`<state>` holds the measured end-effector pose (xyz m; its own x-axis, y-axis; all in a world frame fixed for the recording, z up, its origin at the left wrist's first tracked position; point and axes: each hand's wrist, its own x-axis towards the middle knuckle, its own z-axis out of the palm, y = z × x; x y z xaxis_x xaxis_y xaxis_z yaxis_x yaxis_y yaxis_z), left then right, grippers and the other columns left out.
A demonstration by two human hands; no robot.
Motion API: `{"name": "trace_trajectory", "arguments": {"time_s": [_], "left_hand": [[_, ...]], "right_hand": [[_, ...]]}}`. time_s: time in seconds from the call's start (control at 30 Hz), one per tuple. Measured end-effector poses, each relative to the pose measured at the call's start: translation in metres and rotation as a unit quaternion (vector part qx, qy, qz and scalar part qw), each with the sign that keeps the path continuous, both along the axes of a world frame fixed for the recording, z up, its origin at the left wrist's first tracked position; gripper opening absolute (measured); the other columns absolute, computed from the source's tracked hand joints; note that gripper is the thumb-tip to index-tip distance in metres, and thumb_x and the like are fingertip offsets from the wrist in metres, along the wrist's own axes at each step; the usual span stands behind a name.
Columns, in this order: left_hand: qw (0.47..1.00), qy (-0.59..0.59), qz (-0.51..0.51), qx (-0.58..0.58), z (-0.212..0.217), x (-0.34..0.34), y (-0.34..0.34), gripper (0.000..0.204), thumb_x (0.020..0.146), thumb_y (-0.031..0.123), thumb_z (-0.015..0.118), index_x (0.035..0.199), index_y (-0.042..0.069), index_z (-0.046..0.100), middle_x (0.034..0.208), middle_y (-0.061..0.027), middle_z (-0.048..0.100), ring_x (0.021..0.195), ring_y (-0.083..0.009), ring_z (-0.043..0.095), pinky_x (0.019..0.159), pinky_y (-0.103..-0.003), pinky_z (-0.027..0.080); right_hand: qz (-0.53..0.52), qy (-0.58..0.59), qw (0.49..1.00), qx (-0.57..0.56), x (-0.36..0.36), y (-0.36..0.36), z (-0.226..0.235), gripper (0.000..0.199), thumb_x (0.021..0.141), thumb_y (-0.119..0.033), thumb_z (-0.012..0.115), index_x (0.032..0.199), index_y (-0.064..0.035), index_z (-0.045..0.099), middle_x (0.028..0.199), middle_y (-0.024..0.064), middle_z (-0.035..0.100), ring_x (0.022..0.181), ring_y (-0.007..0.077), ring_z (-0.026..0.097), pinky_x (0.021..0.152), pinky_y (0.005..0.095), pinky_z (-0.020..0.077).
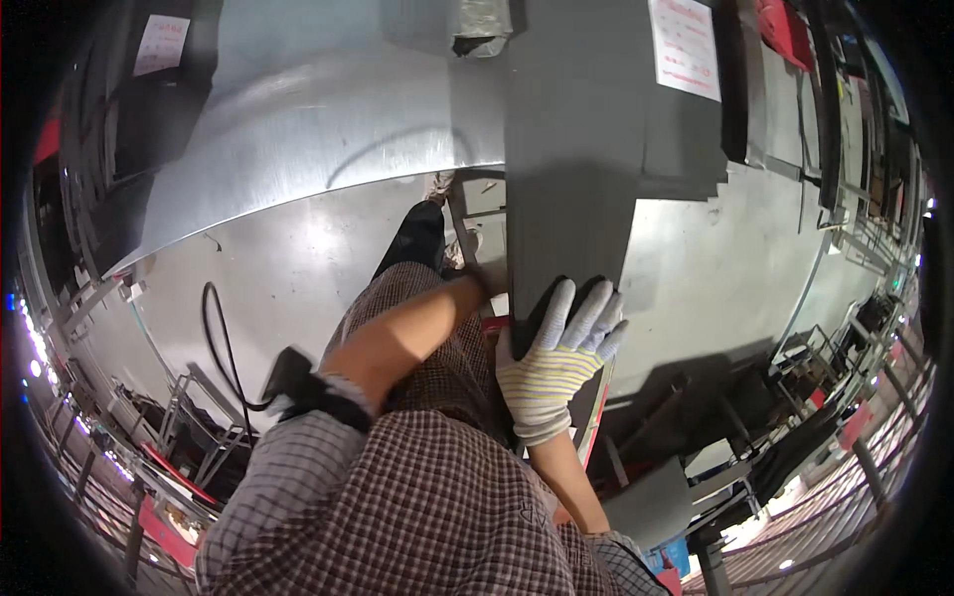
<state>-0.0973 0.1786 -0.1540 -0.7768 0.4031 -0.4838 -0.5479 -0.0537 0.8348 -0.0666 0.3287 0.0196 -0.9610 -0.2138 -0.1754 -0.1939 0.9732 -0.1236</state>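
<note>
A long dark grey flat panel (571,149) reaches from the far edge toward my body, its near end by my waist. My right hand (561,372), in a white glove with yellow stripes and grey fingertips, lies on that near end with its fingers stretched out. At the panel's left edge is my left hand (484,282), low against it; its fingers are hidden, so whether they hold anything does not show. More dark grey sheets (686,149) lie to the right, stepped at their corner.
A shiny metal table (328,89) spans the far left. White papers with red print lie on dark pieces at the left (162,45) and right (686,50). A black cable (221,343) loops beside my left arm. Metal frames (795,377) stand at the right.
</note>
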Motion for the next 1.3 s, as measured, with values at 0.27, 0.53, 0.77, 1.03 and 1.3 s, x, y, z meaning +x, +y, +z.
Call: {"name": "trace_trajectory", "arguments": {"time_s": [0.27, 0.53, 0.77, 1.03, 1.3], "left_hand": [[0.966, -0.1, 0.187, 0.151, 0.16, 0.066, -0.047, 0.017, 0.103, 0.006, 0.054, 0.116, 0.006, 0.064, 0.109, -0.0072, 0.068, 0.1, -0.0173, 0.066, 0.096, -0.031, 0.054], [0.665, -0.373, 0.358, 0.539, 0.149, 0.012, 0.032, 0.041, 0.098, 0.025, 0.066, 0.132, 0.003, 0.059, 0.124, -0.0083, 0.069, 0.112, -0.0239, 0.064, 0.103, -0.035, 0.051], [0.98, -0.118, 0.162, 0.011, 0.131, 0.023, 0.031, 0.061, 0.077, 0.018, 0.091, 0.127, -0.001, 0.061, 0.123, -0.0125, 0.072, 0.111, -0.0189, 0.069, 0.094, -0.033, 0.057], [0.988, -0.049, 0.137, 0.05, 0.176, -0.048, -0.005, 0.081, 0.09, 0.035, 0.08, 0.153, 0.001, 0.04, 0.149, -0.0153, 0.052, 0.138, -0.0284, 0.05, 0.118, -0.044, 0.039], [0.976, 0.098, 0.111, -0.159, 0.171, -0.01, 0.017, 0.067, 0.091, 0.043, 0.077, 0.136, 0.0, 0.052, 0.12, -0.0102, 0.067, 0.102, -0.0182, 0.065, 0.083, -0.033, 0.058]], "right_hand": [[0.064, 0.058, 0.995, -0.051, -0.044, -0.016, 0.049, 0.093, 0.07, -0.038, 0.08, 0.149, -0.0065, 0.043, 0.154, 0.0319, 0.036, 0.143, 0.0538, 0.032, 0.115, 0.0739, 0.0179], [0.376, -0.102, 0.91, -0.141, -0.097, 0.011, 0.122, 0.04, 0.085, -0.029, 0.073, 0.119, -0.0095, 0.065, 0.093, 0.01, 0.063, 0.093, 0.0285, 0.065, 0.087, 0.0448, 0.0525], [0.097, -0.277, 0.923, -0.249, -0.156, 0.118, 0.037, 0.018, 0.089, -0.028, 0.074, 0.095, -0.0118, 0.078, 0.086, 0.0097, 0.075, 0.076, 0.0303, 0.073, 0.067, 0.041, 0.0558], [-0.037, -0.231, 0.948, -0.215, -0.142, 0.117, -0.073, 0.021, 0.098, -0.027, 0.062, 0.109, -0.0129, 0.073, 0.099, 0.0153, 0.074, 0.09, 0.0348, 0.071, 0.077, 0.0435, 0.0567], [0.071, -0.419, 0.904, 0.035, -0.161, 0.069, 0.05, 0.06, 0.103, -0.053, 0.051, 0.106, 0.0058, 0.065, 0.102, 0.0296, 0.07, 0.094, 0.046, 0.067, 0.082, 0.0522, 0.0535]]}}
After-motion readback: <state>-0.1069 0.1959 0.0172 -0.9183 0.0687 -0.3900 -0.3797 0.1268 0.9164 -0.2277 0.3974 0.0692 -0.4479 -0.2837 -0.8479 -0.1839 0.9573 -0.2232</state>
